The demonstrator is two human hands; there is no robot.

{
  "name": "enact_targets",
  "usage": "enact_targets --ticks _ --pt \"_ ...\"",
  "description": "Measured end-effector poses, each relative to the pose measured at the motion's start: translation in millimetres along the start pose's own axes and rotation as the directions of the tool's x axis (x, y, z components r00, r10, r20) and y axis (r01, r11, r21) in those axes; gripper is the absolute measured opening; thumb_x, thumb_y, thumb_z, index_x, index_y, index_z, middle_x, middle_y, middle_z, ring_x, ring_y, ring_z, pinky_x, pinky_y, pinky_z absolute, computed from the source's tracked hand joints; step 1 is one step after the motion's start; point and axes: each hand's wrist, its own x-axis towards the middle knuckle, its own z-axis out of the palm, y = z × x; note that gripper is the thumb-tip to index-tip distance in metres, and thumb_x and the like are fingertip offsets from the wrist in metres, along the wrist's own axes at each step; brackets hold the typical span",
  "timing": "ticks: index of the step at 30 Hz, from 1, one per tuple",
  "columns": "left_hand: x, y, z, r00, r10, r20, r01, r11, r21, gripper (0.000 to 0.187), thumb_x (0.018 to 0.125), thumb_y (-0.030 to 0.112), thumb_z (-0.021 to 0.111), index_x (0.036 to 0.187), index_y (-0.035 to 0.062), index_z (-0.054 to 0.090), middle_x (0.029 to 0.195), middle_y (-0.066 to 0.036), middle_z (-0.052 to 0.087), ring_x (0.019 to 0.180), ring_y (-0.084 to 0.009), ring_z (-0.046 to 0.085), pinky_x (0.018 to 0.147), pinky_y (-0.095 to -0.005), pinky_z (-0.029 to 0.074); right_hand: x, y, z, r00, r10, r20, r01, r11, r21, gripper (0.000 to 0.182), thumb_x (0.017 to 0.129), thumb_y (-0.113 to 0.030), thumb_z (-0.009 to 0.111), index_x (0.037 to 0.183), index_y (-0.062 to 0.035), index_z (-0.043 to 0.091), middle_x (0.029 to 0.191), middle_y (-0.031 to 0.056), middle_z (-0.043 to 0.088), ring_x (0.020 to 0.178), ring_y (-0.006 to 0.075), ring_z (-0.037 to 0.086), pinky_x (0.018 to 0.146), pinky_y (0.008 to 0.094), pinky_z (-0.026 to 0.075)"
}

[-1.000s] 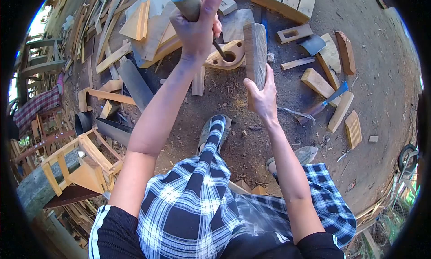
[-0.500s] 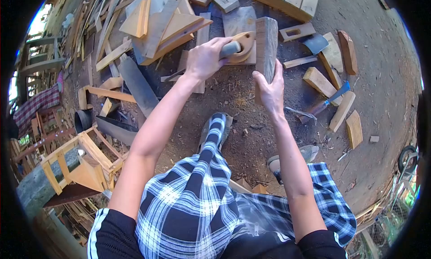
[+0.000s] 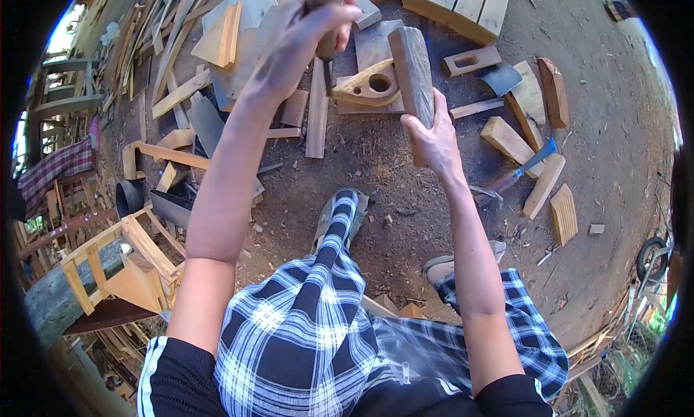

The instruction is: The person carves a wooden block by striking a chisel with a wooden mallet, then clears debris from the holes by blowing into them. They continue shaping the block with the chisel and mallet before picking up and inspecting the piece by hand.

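My left hand [image 3: 289, 52] is raised at the top, its fingers wrapped round the thick handle of a chisel [image 3: 325, 19]. The narrow metal shank points down, close to the pointed end of a pale carved wooden piece [image 3: 370, 84]. That piece has one large round hole and a smaller one beside it, and it lies on a flat board [image 3: 354, 107]. My right hand [image 3: 437, 142] grips a long, weathered wooden block [image 3: 413, 70] near its lower end. The block stands upright in view, overlapping the right end of the carved piece.
Right of the block lie a slotted wooden piece [image 3: 471, 60], several offcuts [image 3: 510, 138] and a blue-bladed tool [image 3: 535, 156] on the dirt. Stacked boards [image 3: 253, 41] lie at the upper left. A small wooden frame [image 3: 130, 272] stands at the lower left.
My left hand has moved up and left, turning the chisel from lying sideways to pointing down. The carved piece is more exposed. The block in my right hand tilts slightly left.
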Motion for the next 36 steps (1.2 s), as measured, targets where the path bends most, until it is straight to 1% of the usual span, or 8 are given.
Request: enact_targets --ticks 4,6,8,11,21,27,30,36 --pt "20 11 42 0.971 0.000 -0.238 -0.008 1.000 -0.030 0.022 0.093 0.022 0.070 0.094 0.0066 0.054 0.059 0.002 0.053 0.039 -0.0047 0.045 0.036 -0.0219 0.036 -1 1 3 1.000 0.008 -0.013 -0.008 1.000 0.020 0.079 0.079 -0.035 0.065 0.147 -0.0134 0.032 0.119 0.0276 0.063 0.104 0.0390 0.066 0.093 0.0447 0.049" --pt "29 -11 48 0.888 0.297 -0.352 -0.336 0.941 -0.052 0.025 0.093 0.024 0.071 0.099 0.0064 0.053 0.054 0.003 0.050 0.037 -0.0053 0.043 0.036 -0.0218 0.035 -1 1 4 1.000 0.000 -0.024 0.000 1.000 0.008 0.079 0.079 -0.036 0.065 0.147 -0.0132 0.032 0.120 0.0279 0.062 0.105 0.0393 0.066 0.094 0.0448 0.049" --pt "27 -19 55 0.917 0.226 -0.329 -0.277 0.954 -0.117 0.023 0.091 0.022 0.073 0.092 0.0068 0.056 0.054 0.004 0.051 0.037 -0.0050 0.045 0.037 -0.0212 0.036 -2 1 4 1.000 0.003 -0.017 -0.003 1.000 0.029 0.080 0.079 -0.036 0.064 0.147 -0.0123 0.031 0.120 0.0281 0.062 0.105 0.0395 0.065 0.095 0.0449 0.049" --pt "28 -41 56 0.911 0.331 -0.246 -0.297 0.940 0.166 0.029 0.088 0.016 0.076 0.069 0.0079 0.055 0.054 0.003 0.055 0.040 -0.0041 0.051 0.035 -0.0205 0.037 -2 1 3 1.000 0.004 -0.003 -0.004 1.000 0.013 0.082 0.079 -0.036 0.064 0.149 -0.0121 0.029 0.121 0.0285 0.062 0.105 0.0394 0.065 0.095 0.0449 0.049" --pt "16 -32 63 0.974 0.199 -0.106 -0.203 0.979 -0.020 0.025 0.092 0.012 0.067 0.070 0.0069 0.055 0.054 0.003 0.055 0.037 -0.0040 0.048 0.033 -0.0199 0.036 -1 3 4 0.999 0.034 0.007 -0.034 0.999 0.007 0.082 0.079 -0.037 0.064 0.149 -0.0153 0.028 0.120 0.0285 0.062 0.105 0.0398 0.066 0.093 0.0459 0.050" --pt "12 -45 64 0.961 0.264 -0.083 -0.248 0.954 0.167 0.016 0.091 0.009 0.066 0.077 0.0069 0.059 0.059 0.006 0.053 0.051 -0.0017 0.050 0.046 -0.0185 0.040 -3 1 5 1.000 0.022 -0.011 -0.022 1.000 0.006 0.081 0.079 -0.035 0.064 0.149 -0.0159 0.029 0.119 0.0284 0.063 0.103 0.0400 0.066 0.092 0.0460 0.051" --pt "12 -43 64 0.973 0.038 -0.227 -0.007 0.991 0.135 0.016 0.090 0.012 0.069 0.078 0.0097 0.060 0.062 0.007 0.053 0.057 -0.0003 0.050 0.051 -0.0186 0.039 -3 -3 4 0.997 0.071 0.026 -0.072 0.996 0.046 0.080 0.079 -0.035 0.064 0.148 -0.0159 0.029 0.118 0.0284 0.063 0.103 0.0409 0.066 0.092 0.0467 0.050" --pt "17 -40 57 0.985 0.046 -0.169 -0.065 0.992 -0.108 0.026 0.095 0.020 0.065 0.073 0.0109 0.059 0.051 0.008 0.048 0.038 -0.0013 0.040 0.035 -0.0193 0.029 -3 4 8 0.999 0.018 -0.026 -0.018 1.000 0.009 0.079 0.079 -0.035 0.063 0.147 -0.0161 0.029 0.117 0.0294 0.063 0.103 0.0425 0.065 0.092 0.0479 0.050"
